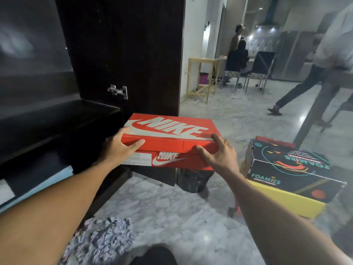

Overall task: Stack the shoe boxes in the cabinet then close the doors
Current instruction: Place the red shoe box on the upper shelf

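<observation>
Early stage: my left hand (122, 146) and right hand (217, 153) grasp the red box (170, 138) at both ends, held off the floor before the open cabinet (57, 119); the black box (290, 169) waits, door (129, 54) open.

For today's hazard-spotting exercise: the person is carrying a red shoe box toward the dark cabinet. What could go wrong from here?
1. The red Nike box is held only at its near corners by the left hand and right hand; its lid could lift or the box tip.
2. The open cabinet door stands close behind the box and might be bumped.
3. The stacked Foamies box sits near the right elbow and could be knocked.
</observation>
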